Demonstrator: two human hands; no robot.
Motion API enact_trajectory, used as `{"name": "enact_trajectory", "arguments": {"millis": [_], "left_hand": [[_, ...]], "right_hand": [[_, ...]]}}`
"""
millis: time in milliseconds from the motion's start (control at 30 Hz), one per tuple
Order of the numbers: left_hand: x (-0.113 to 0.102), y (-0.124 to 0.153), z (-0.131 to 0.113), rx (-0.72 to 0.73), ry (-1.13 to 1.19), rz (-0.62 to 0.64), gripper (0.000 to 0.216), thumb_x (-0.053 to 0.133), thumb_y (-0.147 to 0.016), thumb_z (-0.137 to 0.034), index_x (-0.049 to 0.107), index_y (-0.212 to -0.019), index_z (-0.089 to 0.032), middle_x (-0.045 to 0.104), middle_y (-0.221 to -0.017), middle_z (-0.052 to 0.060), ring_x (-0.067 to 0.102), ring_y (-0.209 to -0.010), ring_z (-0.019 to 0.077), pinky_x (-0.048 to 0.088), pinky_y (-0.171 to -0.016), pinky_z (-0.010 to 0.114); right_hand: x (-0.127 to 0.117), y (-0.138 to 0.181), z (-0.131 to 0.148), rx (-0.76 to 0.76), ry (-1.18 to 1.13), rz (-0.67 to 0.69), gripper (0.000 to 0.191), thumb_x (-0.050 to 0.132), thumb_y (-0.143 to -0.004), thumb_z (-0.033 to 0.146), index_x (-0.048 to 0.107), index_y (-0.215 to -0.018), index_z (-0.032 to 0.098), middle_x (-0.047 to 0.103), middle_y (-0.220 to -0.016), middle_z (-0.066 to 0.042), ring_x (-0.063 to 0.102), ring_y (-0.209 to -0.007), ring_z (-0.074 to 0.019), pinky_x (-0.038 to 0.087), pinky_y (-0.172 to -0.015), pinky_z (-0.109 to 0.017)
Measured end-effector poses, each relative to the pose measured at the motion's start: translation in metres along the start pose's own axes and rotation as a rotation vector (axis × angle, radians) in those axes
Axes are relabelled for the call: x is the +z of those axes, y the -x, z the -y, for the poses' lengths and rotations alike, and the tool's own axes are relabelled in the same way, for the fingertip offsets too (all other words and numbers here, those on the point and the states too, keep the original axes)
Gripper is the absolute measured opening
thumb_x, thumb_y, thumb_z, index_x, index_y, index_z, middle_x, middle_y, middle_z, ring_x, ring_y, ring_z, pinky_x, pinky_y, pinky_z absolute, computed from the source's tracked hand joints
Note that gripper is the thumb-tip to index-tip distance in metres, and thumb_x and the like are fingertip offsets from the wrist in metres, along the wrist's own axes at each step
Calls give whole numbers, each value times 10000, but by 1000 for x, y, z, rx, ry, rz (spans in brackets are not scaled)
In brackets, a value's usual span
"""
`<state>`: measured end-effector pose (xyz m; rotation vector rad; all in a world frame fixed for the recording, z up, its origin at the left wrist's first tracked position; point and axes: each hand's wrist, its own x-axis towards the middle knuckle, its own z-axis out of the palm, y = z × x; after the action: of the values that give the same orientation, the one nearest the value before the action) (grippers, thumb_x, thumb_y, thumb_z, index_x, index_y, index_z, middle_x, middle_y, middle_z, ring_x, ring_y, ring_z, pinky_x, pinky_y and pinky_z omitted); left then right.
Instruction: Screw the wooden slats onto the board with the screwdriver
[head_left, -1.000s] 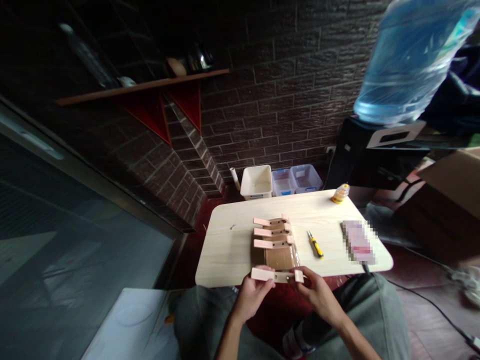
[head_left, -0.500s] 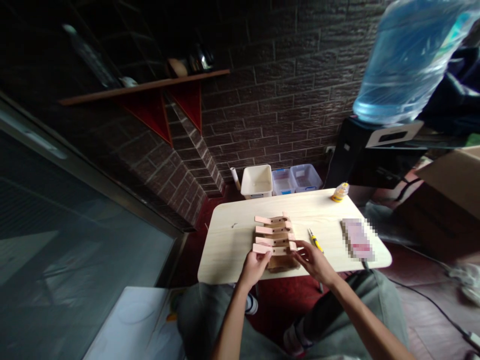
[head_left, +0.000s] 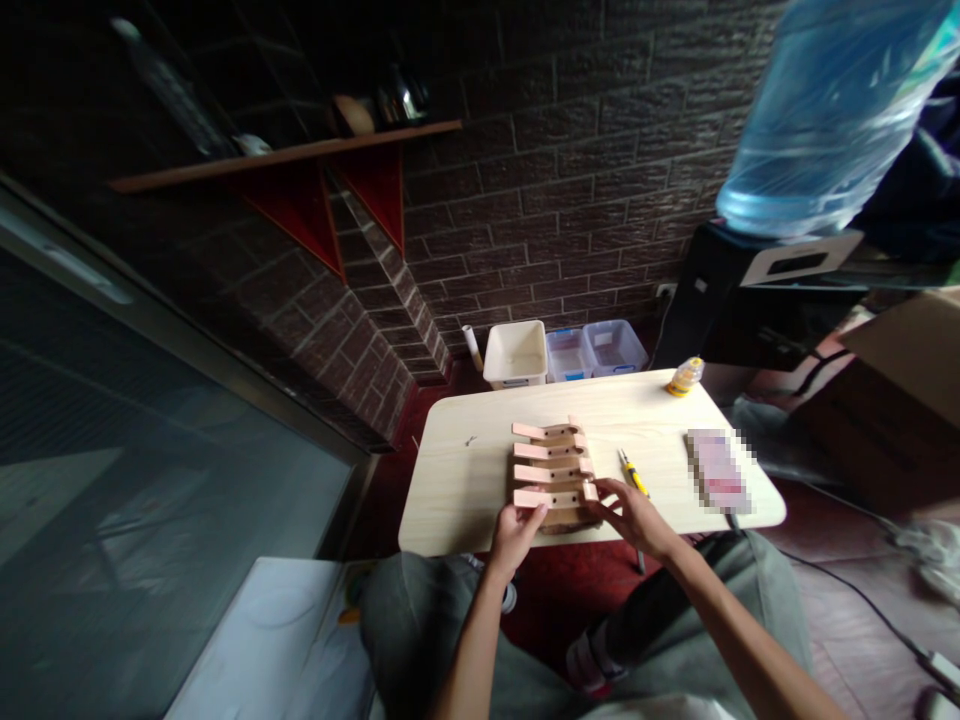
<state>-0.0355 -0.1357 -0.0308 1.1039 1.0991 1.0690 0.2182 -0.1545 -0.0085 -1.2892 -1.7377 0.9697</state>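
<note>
A light wooden rack (head_left: pixel 553 474) stands near the front edge of the table, made of several parallel slats with dark holes and raised ends on the right. My left hand (head_left: pixel 516 537) pinches the left end of the nearest slat (head_left: pixel 559 499), thumb in front. At that slat's right end, my right hand (head_left: pixel 634 517) has its fingers closed around the raised end piece. Part of the rack's base is hidden beneath the slats. Right of the rack lies a yellow and black screwdriver (head_left: pixel 635 474). A tiny metal piece (head_left: pixel 470 441) rests on the table to the left.
On the table (head_left: pixel 450 500) are a small yellow-based clear container (head_left: pixel 684 380) at the back right and a blurred-out flat pink object (head_left: pixel 718 465) with a cable. Plastic bins (head_left: pixel 517 378) stand behind the table. A water dispenser (head_left: pixel 697 290) is at right.
Both hands keep their hold on the nearest slat. Less of the rack's front side shows below that slat now, so the rack's tilt appears changed. The camera view has shifted slightly.
</note>
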Motion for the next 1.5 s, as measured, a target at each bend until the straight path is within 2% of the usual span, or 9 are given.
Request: {"name": "enact_trajectory", "arguments": {"millis": [500,600,700,800,867,967,1100,1300,1500], "left_hand": [[-4,2,7,24,-66,48,418,735,-792,-390,668,-1126,-148,699,-1165,141,659,-1093,273,494,-998,393],[-3,4,5,30,-55,50,439,743,-782,-384,657,-1139,-144,688,-1178,143,651,-1100,268,494,-999,395],[-2,8,7,35,-25,8,529,760,-765,-365,598,-1222,-154,685,-1155,134,662,-1052,249,513,-970,408],[-1,14,15,34,-25,-92,607,784,-733,-364,553,-1260,-172,678,-1123,124,657,-1040,247,535,-931,410],[1,18,23,35,-12,-115,607,789,-723,-373,553,-1247,-176,650,-1188,134,626,-1121,264,522,-961,408],[3,25,34,29,8,-84,618,774,-740,-382,535,-1277,-192,571,-1338,141,568,-1226,279,472,-1042,423],[6,30,46,-17,-43,-111,684,769,-751,-400,485,-1347,-220,498,-1429,144,578,-1215,285,474,-1039,437],[16,33,51,-60,-64,-148,696,763,-755,-427,486,-1341,-177,547,-1377,183,621,-1158,290,497,-1001,425],[25,37,44,-65,-55,-198,727,791,-714,-431,501,-1340,-202,616,-1307,162,644,-1128,299,527,-957,398]], "right_hand": [[0,6,4,12,-73,11,450,593,-890,421,579,-1286,207,680,-1081,-123,675,-912,-227,606,-752,-349],[1,7,2,31,-82,-1,444,563,-908,424,571,-1293,202,688,-1030,-117,681,-892,-225,608,-759,-360],[1,9,0,46,-106,-23,431,540,-920,430,570,-1288,207,689,-1015,-117,684,-891,-230,611,-766,-379],[4,15,-2,57,-139,-62,449,551,-915,441,549,-1305,220,662,-1134,-133,679,-922,-234,614,-769,-389],[8,22,-6,81,-154,-103,483,562,-907,454,523,-1330,226,636,-1208,-143,673,-963,-243,614,-779,-399],[18,33,-13,118,-163,-146,513,561,-908,463,497,-1359,228,612,-1274,-148,637,-1096,-269,598,-843,-421],[27,43,-21,113,-227,-144,544,525,-933,457,456,-1417,218,559,-1373,-156,560,-1237,-283,547,-954,-456],[17,37,-23,127,-213,-130,575,510,-937,491,468,-1432,202,540,-1405,-162,537,-1265,-308,534,-972,-474],[11,33,-19,126,-201,-90,587,503,-943,504,467,-1442,198,548,-1399,-159,567,-1231,-312,528,-977,-476]]}}
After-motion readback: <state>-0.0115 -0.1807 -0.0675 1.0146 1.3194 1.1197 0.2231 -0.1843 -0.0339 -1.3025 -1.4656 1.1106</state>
